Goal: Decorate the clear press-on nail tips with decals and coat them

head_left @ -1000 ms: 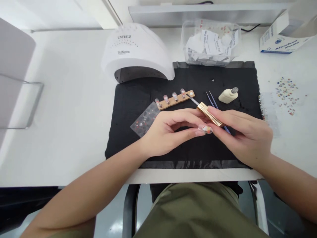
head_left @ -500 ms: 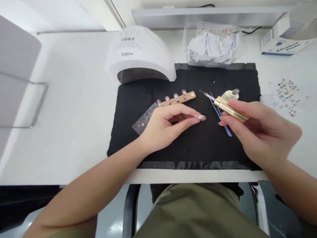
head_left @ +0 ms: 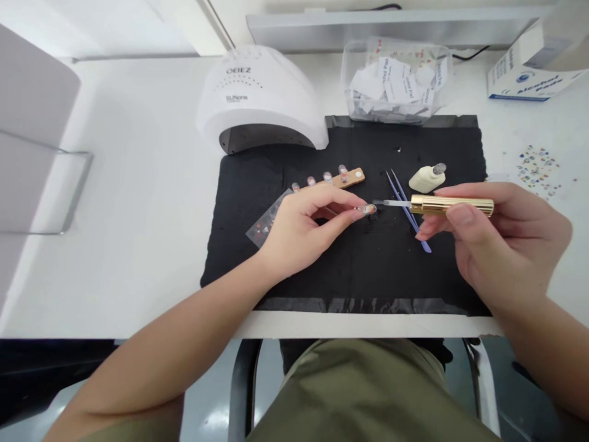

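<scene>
Between thumb and forefinger, my left hand (head_left: pixel 308 230) pinches a small decorated nail tip (head_left: pixel 369 209). My right hand (head_left: pixel 501 239) grips a gold-capped brush (head_left: pixel 451 205), which lies nearly level and points left. Its bristles are at the nail tip's right end; whether they touch, I cannot tell. Behind my left hand, a wooden strip (head_left: pixel 353 177) carries several more nail tips, partly over a clear sticker sheet (head_left: pixel 257 230). Purple tweezers (head_left: pixel 407 212) lie beneath the brush. An open cream bottle (head_left: pixel 426 178) stands or leans just behind the gold cap.
A white lamp (head_left: pixel 267 92) is at the back left of the black mat (head_left: pixel 359 270). Behind the mat is a clear box (head_left: pixel 391 116) of alcohol pad packets. An alcohol pads box (head_left: pixel 519 77) and scattered small gems (head_left: pixel 538 172) are on the right.
The brush has swung from slanting to nearly level, and its bristles have come down to the nail tip. My right hand has shifted slightly right. My left hand has tilted the nail tip slightly and moved it back.
</scene>
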Tool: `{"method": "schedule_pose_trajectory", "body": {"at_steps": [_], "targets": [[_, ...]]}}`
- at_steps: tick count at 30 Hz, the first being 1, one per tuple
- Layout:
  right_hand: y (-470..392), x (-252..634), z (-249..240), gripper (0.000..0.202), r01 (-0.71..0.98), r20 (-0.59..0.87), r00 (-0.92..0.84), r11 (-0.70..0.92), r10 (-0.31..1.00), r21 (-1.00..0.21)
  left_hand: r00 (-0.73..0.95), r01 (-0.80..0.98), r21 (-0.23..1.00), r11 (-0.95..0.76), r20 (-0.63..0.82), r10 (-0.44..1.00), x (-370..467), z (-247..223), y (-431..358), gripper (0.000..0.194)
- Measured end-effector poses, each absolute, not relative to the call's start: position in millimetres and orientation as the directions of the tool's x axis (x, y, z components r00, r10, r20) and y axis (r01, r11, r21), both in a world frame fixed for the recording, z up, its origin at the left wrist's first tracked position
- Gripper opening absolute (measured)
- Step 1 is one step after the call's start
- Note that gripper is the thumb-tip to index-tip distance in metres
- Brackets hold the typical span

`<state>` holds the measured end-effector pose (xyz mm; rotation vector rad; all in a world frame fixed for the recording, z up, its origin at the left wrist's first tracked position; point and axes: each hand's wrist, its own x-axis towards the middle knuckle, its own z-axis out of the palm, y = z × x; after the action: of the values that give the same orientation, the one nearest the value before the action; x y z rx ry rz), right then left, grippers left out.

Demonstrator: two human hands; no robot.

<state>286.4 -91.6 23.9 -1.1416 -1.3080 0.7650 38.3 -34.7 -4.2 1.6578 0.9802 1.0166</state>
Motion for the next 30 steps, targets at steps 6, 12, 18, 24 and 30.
{"method": "schedule_pose_trajectory", "body": {"at_steps": [6, 12, 18, 24, 30], "targets": [[-89.3, 285.8, 21.9, 0.006, 0.093, 0.209, 0.122, 0.199, 0.970, -0.976, 0.350, 0.196, 0.930, -0.310, 0.229, 0.908, 36.9, -3.5, -34.5, 0.004], [-89.0, 284.1, 19.4, 0.005, 0.053, 0.188, 0.089, 0.184, 0.978, -0.981, 0.352, 0.199, 0.918, -0.343, 0.260, 0.899, 36.3, -3.7, -34.4, 0.004], [-90.0, 282.2, 19.1, 0.007, 0.024, 0.139, 0.096, 0.137, 0.986, -0.990, 0.352, 0.226, 0.900, -0.372, 0.280, 0.893, 35.4, -3.5, -36.3, 0.004], [-90.8, 280.9, 18.5, 0.006, 0.031, 0.126, 0.107, 0.123, 0.986, -0.992, 0.350, 0.245, 0.894, -0.376, 0.281, 0.894, 36.3, -4.2, -37.2, 0.005], [-90.8, 282.2, 20.5, 0.004, 0.067, 0.125, 0.122, 0.117, 0.985, -0.991, 0.355, 0.293, 0.865, -0.406, 0.296, 0.887, 34.2, -2.4, -36.3, 0.006]]}}
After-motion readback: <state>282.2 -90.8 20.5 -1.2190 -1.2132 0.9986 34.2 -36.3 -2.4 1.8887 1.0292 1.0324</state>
